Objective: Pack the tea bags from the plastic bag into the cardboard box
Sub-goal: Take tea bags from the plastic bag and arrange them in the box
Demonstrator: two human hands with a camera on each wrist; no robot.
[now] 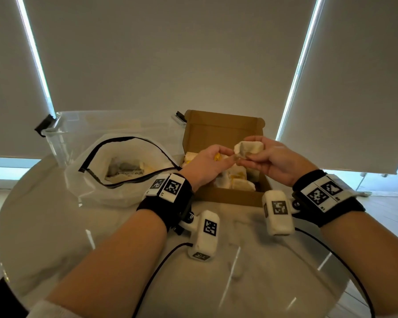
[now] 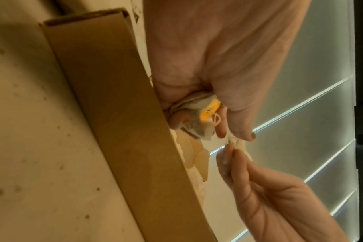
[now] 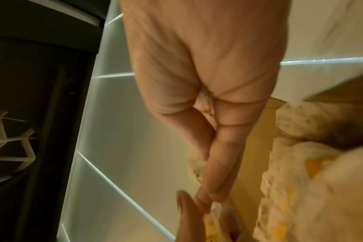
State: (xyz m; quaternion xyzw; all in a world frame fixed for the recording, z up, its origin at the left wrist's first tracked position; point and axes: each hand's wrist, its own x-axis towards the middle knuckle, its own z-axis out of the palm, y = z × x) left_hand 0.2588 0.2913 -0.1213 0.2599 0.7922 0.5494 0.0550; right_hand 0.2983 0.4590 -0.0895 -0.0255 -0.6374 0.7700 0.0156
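Separating tea bags over cardboard box [image 1: 230,195]: right hand [image 1: 270,160] fingers pinched tea bag [image 1: 248,148]; left hand [image 1: 206,162] curled round yellow-tagged bag [image 2: 199,117], thumb & forefinger tip pinched its corner. Next, likely: pull apart, drop both below fingers w/ packed bags.

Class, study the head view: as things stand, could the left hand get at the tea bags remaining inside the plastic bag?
Probably not at once. The plastic bag gapes open beside the left hand, nothing blocking its mouth, but that hand's grip already holds a tea bag above the cardboard box.
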